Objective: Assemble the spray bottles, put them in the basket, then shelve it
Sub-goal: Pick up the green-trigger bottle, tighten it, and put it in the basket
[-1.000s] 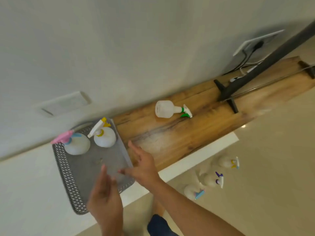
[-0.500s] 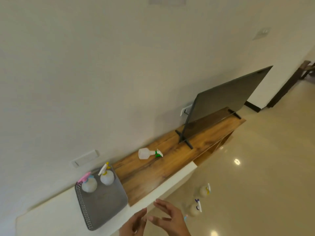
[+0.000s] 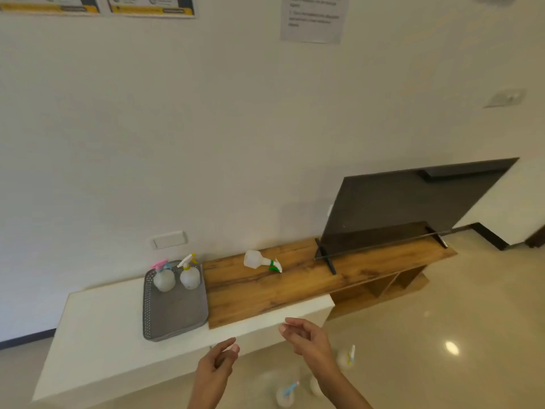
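Grey basket (image 3: 174, 314) sat on the white counter (image 3: 97, 326), its right edge touching the left end of the wooden top (image 3: 265, 290); two assembled spray bottles stood upright at its far end, side by side: the pink-and-blue-trigger bottle (image 3: 163, 277) on the left, the yellow-trigger bottle (image 3: 189, 274) on the right; near part of the basket floor was bare; a green-trigger bottle (image 3: 261, 261) lay on its side on the wooden top, right of the basket and well apart from it, nozzle pointing right; three more bottles were on the floor (image 3: 442, 335) near the counter's front, partly blurred: a yellow-trigger one (image 3: 346, 357) just right of the right wrist, a blue-and-pink-trigger one (image 3: 286, 395) between the forearms, and a third (image 3: 315, 386) mostly hidden behind the right forearm; left hand (image 3: 215, 364) hung in front of the counter's near edge, fingers loosely curled, holding nothing; right hand (image 3: 306, 338) was beside it, slightly farther, fingers relaxed and bent, also empty; neither hand touched the basket or any bottle; a dark TV (image 3: 407, 205) stood on the right end of the wooden top, open wooden shelves (image 3: 380, 287) below it; blank wall plate (image 3: 169, 240) on the wall above the basket; posters along the top of the wall, text unreadable.
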